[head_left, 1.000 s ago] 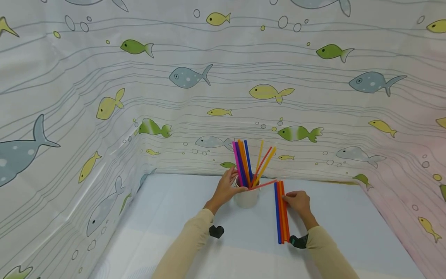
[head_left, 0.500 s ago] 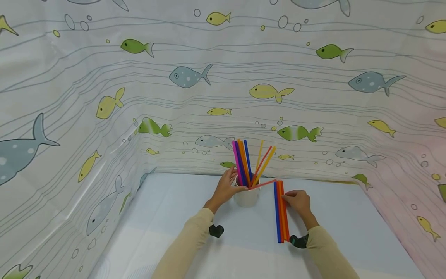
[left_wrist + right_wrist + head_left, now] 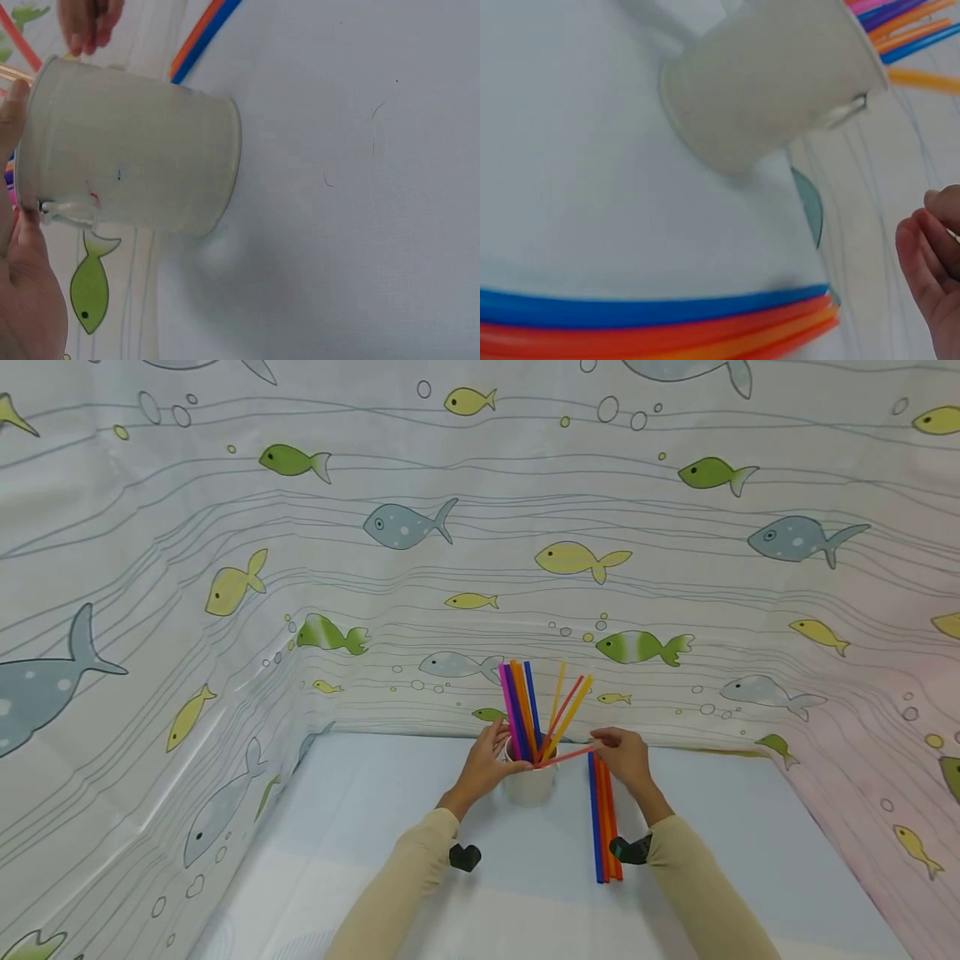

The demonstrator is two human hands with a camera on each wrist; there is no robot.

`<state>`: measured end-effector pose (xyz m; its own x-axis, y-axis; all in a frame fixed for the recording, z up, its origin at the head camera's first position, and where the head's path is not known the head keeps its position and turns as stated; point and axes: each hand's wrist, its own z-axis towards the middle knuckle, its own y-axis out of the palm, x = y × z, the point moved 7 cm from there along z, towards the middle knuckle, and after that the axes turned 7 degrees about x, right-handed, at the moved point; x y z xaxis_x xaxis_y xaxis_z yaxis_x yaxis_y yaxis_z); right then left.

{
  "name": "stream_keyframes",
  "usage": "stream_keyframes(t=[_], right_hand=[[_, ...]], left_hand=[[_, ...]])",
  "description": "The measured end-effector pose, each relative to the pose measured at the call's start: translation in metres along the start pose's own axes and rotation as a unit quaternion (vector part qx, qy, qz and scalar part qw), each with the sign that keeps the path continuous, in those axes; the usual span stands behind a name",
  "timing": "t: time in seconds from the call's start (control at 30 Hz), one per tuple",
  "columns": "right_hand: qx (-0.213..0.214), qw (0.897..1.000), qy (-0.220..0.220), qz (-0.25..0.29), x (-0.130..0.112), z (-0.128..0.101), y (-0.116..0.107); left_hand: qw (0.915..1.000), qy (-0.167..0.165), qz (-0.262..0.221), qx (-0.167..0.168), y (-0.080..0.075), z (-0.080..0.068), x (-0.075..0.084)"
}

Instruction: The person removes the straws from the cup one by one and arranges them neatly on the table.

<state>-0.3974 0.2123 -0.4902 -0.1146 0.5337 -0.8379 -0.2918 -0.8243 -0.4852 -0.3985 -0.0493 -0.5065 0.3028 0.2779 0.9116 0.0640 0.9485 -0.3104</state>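
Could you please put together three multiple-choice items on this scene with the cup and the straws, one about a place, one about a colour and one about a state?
1. Where do the loose straws lie?
A. On the table right of the cup
B. Inside the cup
C. Left of the cup

2. What colour is the cup?
A. Red
B. White
C. Black

3. How does the cup stand?
A. Tipped over
B. Upside down
C. Upright, with straws in it

Answers: 1 A, the bundle lies flat beside the right hand. 2 B, both wrist views show a white wall. 3 C, the left hand touches its rim and the straws stick up.
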Motion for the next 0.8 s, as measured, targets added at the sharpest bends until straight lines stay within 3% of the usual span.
stream_keyframes(t=[0.13, 0.3, 0.4, 0.6, 0.8], right_hand=[[0.001, 0.999, -0.036, 0.024, -0.027, 0.007, 0.009], [-0.013, 0.994, -0.044, 0.100, -0.056, 0.004, 0.018], [-0.015, 0.992, -0.044, 0.117, -0.064, 0.001, 0.022], [-0.013, 0.992, -0.013, 0.124, -0.061, 0.005, 0.033], [-0.032, 0.987, 0.055, 0.145, -0.051, 0.011, 0.043]], left_hand=[[1.0000, 0.001, -0.006, 0.002, 0.000, -0.001, 0.000], [1.0000, -0.004, 0.001, 0.004, 0.000, -0.002, 0.000], [1.0000, -0.008, 0.006, 0.003, 0.000, -0.004, -0.001], [1.0000, -0.005, 0.000, 0.001, -0.001, -0.003, 0.000], [1.0000, -0.001, -0.005, 0.003, 0.000, -0.001, 0.002]])
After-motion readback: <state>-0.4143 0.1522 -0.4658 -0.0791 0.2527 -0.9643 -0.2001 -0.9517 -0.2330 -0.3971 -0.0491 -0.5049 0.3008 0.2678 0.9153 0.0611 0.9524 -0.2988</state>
